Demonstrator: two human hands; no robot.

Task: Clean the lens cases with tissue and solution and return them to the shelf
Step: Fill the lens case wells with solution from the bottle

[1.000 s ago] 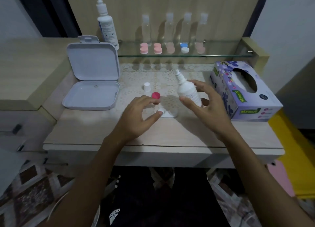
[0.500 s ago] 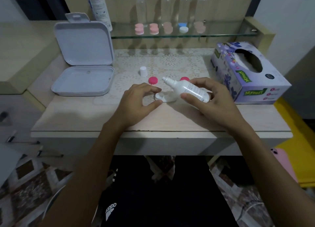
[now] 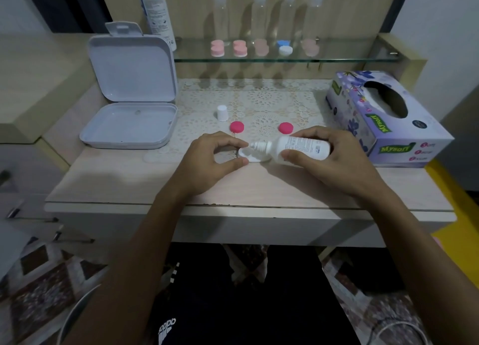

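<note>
Solution going onto the lens case

The left hand [image 3: 207, 160] pinches the white lens case [image 3: 252, 155] on the table [image 3: 129, 189]; the right hand [image 3: 334, 163] grips the solution bottle [image 3: 300, 148], tipped, nozzle over the case. Beyond lie two pink caps [image 3: 237, 126], then the glass shelf [image 3: 350, 56].

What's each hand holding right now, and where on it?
Right hand grips the solution bottle round its body, tipped, nozzle over the lens case. Left hand pinches that case at its left rim.
</note>
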